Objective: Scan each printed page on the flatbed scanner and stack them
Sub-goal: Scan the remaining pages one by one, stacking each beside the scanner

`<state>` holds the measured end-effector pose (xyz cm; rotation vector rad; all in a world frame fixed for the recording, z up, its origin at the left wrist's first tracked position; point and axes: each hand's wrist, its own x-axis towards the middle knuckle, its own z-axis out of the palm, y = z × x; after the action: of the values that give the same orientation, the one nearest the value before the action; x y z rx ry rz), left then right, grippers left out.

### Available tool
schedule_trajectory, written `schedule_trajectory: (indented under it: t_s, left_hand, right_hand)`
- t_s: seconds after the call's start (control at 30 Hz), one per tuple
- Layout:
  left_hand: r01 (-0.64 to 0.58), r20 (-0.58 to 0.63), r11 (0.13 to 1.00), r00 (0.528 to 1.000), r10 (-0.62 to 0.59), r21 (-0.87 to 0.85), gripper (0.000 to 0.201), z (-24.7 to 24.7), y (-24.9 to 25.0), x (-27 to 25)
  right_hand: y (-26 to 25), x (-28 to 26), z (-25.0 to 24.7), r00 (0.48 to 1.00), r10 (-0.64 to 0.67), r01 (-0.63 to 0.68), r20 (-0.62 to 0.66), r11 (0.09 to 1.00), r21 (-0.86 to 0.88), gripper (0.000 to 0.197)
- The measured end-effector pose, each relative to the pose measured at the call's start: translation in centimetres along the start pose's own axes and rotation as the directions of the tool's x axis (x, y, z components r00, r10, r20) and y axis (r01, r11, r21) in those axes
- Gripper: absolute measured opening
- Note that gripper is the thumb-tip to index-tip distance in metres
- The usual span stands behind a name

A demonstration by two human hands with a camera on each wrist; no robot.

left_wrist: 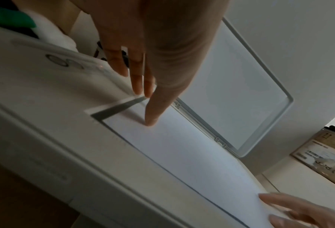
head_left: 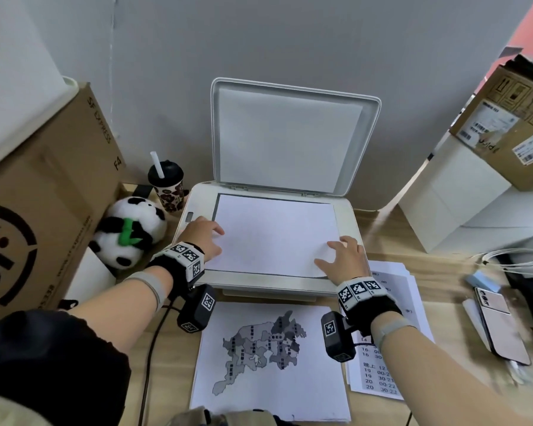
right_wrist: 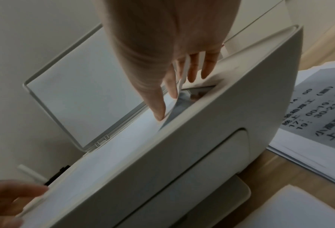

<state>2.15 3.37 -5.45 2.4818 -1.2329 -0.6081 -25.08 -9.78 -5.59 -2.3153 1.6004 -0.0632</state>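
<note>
**A:** What are the hands doing right now?

**B:** Both are lying flat, fingers nearly straight. Neither grip is closing around anything. The left hand (head_left: pixel 204 236) is pressing its fingertips (left_wrist: pixel 150 121) on the left margin of a blank-side-up white sheet of paper (head_left: pixel 274 235). The right hand (head_left: pixel 345 259) is pressing near the sheet's front right corner, where its fingertips (right_wrist: pixel 160 117) are meeting the paper edge.

**B:** That corner is sitting slightly raised off the glass in the right wrist view.

**A:** Where is the sheet lying?

**B:** On the glass of a cream-white plastic flatbed scanner (head_left: pixel 350 216), whose hinged lid (head_left: pixel 290 136) is standing open against the wall. A thin dark strip of glass is showing along the sheet's left edge.

**A:** How will the paper handle?

**B:** It is likely very light, limp and slippery on glass, so flat fingertip pressure is probably sliding it better than pinching. To lift it, the raised front right corner looks like the easiest place to take hold.

**A:** What is lying around the scanner?

**B:** On the wooden surface (head_left: pixel 437 272), a printed page showing a grey map (head_left: pixel 271 358) is lying in front of the scanner. A stack of printed text pages (head_left: pixel 394 302) is sitting just to the right, partly under the right wrist.
</note>
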Motion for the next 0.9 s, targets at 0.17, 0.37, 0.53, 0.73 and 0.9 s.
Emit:
schedule_trajectory:
  t_s: [0.17,0.37,0.53,0.73,0.9]
  left_hand:
    - [0.004,0.081,0.996,0.997,-0.011,0.087,0.048,0.2,0.7,0.2]
    - [0.015,0.06,0.981,0.998,-0.027,0.192,0.049,-0.3,1.0,0.4]
    - [0.019,0.074,0.98,0.997,-0.034,0.197,0.051,-0.1,0.9,0.7]
    - [0.005,0.101,0.981,0.995,-0.025,0.192,0.051,-0.2,0.6,1.1]
    - [-0.016,0.111,0.98,0.994,-0.006,0.196,0.051,-0.1,0.4,1.2]
  right_hand:
    - [0.1,0.5,0.6,0.998,-0.053,0.054,0.028,0.998,-0.037,0.06]
    - [0.1,0.8,1.1,0.996,-0.08,0.082,0.032,0.994,-0.067,0.065]
    - [-0.1,0.8,1.3,0.996,-0.081,0.084,0.039,0.992,-0.091,0.066]
    - [-0.4,1.0,1.1,0.995,-0.068,0.074,0.068,0.992,-0.104,0.066]
    - [-0.4,1.0,1.1,0.995,-0.066,0.075,0.077,0.991,-0.114,0.066]
